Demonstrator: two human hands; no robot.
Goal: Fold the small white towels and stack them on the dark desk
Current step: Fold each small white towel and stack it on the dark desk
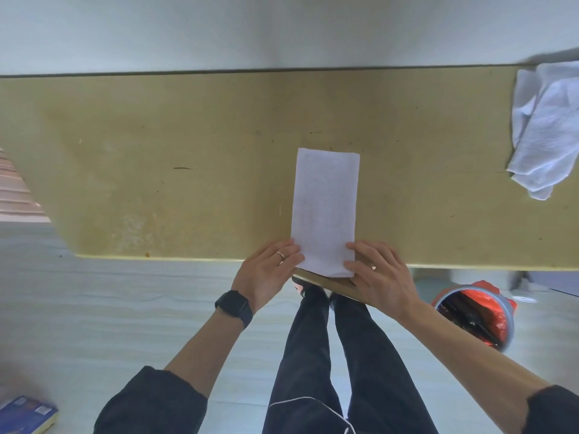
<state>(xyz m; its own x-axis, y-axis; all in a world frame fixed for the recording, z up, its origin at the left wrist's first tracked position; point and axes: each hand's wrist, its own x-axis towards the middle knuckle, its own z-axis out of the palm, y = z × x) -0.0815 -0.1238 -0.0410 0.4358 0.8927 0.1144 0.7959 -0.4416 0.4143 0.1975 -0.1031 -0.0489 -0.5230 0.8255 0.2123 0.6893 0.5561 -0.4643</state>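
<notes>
A small white towel (326,208), folded into a long narrow strip, lies on the yellowish desk (175,158) with its near end at the front edge. My left hand (269,274) holds the near left corner, fingers curled over the towel's edge. My right hand (379,274) holds the near right corner the same way, fingertips on top of the cloth. A loose heap of unfolded white towels (548,130) sits at the desk's far right.
A wall runs behind the desk. A bin (479,317) with a red liner stands on the floor under the desk at right. A blue book (26,415) lies at the lower left. My legs stand close to the desk's front edge.
</notes>
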